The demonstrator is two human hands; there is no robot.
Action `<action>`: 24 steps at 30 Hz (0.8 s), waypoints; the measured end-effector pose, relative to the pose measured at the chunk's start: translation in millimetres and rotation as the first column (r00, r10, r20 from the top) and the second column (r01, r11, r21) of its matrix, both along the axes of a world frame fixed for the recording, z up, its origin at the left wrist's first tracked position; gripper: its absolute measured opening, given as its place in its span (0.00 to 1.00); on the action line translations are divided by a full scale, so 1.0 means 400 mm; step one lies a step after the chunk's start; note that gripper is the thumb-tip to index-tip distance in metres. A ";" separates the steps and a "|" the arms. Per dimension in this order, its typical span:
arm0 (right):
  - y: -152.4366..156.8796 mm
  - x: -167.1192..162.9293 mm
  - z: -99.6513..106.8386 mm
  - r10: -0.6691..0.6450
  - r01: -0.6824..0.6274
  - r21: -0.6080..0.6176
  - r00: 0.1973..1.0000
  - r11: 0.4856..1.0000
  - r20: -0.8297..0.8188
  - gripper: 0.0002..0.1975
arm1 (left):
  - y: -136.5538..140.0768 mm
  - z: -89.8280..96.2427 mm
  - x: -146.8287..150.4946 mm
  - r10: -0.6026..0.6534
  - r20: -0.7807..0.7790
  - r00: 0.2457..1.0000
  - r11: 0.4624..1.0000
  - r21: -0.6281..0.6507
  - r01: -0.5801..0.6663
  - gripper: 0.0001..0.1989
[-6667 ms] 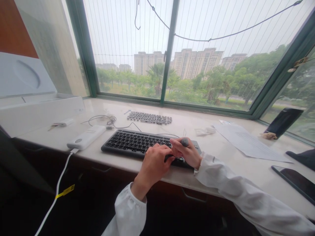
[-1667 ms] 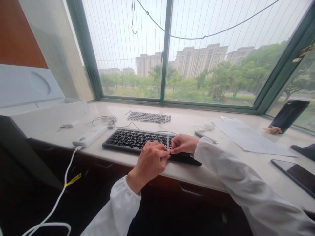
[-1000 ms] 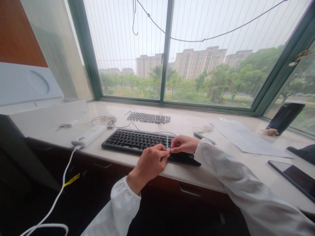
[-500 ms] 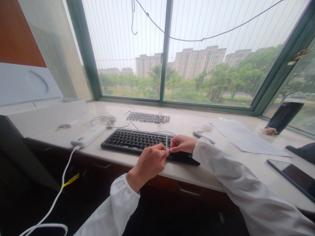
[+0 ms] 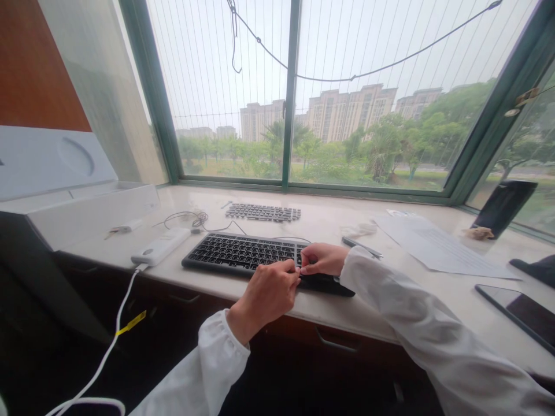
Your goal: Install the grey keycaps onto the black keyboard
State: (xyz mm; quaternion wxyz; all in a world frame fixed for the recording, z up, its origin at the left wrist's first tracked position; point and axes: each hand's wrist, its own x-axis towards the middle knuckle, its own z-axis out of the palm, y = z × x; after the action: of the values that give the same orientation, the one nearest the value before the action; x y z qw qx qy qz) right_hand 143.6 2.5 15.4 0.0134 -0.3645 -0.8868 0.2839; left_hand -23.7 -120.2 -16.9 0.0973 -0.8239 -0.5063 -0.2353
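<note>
A black keyboard [image 5: 243,251] with its keycaps off lies near the front edge of the white counter. My left hand [image 5: 272,289] bends over its lower right part, fingers closed in a pinch. From the right, my right hand [image 5: 323,259] meets it, thumb and forefinger pinched over the keyboard's right end. The fingertips of both hands touch or nearly touch. Anything between them is too small or hidden to make out. Behind the keyboard, loose keycaps [image 5: 263,212] are laid out in rows like a keyboard.
A white power strip [image 5: 160,245] with a white cable sits left of the keyboard, near a coiled dark cord [image 5: 197,219]. On the right are a pen [image 5: 362,247], paper sheets [image 5: 446,245], a flat phone [image 5: 518,315] and a propped dark device [image 5: 505,211]. A window rises behind.
The whole view has shifted slightly, so the scene sits a little lower. Both hands stay pinched together at nearly the same spot over the keyboard.
</note>
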 end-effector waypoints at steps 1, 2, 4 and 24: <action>0.002 -0.001 -0.003 -0.006 0.006 -0.008 1.000 1.000 -0.006 0.11 | -0.001 0.002 0.001 0.002 -0.009 1.000 1.000 0.008 -0.002 0.13; 0.003 -0.002 -0.007 -0.010 0.009 -0.017 1.000 1.000 -0.013 0.11 | -0.002 0.002 0.001 0.001 -0.010 1.000 1.000 0.013 -0.001 0.13; 0.006 0.000 -0.013 -0.005 0.004 -0.027 0.999 1.000 -0.036 0.11 | -0.003 -0.001 0.000 -0.002 0.019 1.000 1.000 0.015 0.002 0.13; 0.058 0.067 0.022 -0.263 0.306 0.016 0.840 0.952 -0.474 0.20 | -0.010 0.001 -0.001 -0.107 0.165 0.980 0.988 0.127 0.087 0.13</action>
State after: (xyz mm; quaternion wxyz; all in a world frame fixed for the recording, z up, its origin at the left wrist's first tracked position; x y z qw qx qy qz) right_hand 170.4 25.9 24.0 0.2848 -0.4120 -0.8052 0.3174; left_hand -24.2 -124.1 -16.7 0.0907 -0.8171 -0.4571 -0.3394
